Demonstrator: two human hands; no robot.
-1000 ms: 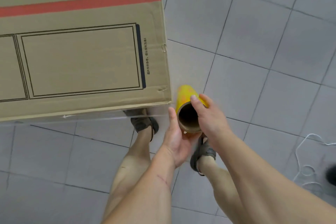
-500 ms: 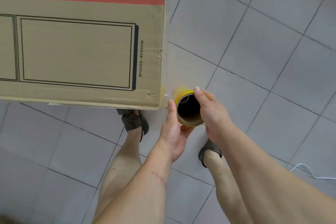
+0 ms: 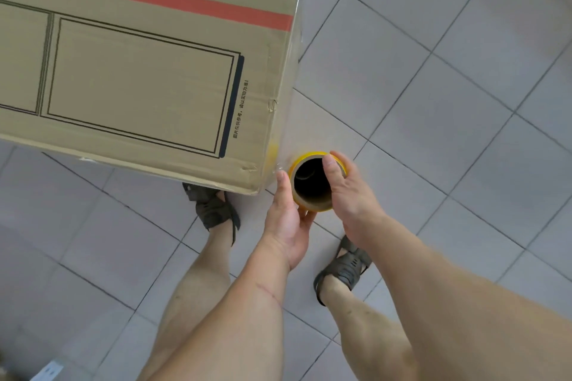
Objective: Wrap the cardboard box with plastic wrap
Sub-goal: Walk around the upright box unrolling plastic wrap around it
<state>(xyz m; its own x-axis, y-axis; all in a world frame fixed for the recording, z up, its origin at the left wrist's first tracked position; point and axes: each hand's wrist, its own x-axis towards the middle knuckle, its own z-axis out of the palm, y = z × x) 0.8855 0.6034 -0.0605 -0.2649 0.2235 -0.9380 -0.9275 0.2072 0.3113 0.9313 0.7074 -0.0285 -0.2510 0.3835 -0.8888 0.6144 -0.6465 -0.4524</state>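
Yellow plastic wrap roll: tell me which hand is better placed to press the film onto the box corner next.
Left, probably. The left hand cups the yellow plastic wrap roll on the side facing the brown cardboard box, thumb beside its near corner. The right hand grips the roll's far rim.

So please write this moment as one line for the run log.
step: wrapping | both hands: left hand, right hand grip wrap roll | roll: beside cardboard box corner

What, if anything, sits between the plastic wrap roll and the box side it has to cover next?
Nothing visible does. The roll, gripped by the left hand and right hand, is right at the near corner of the cardboard box; only bare floor tiles lie beside that side.
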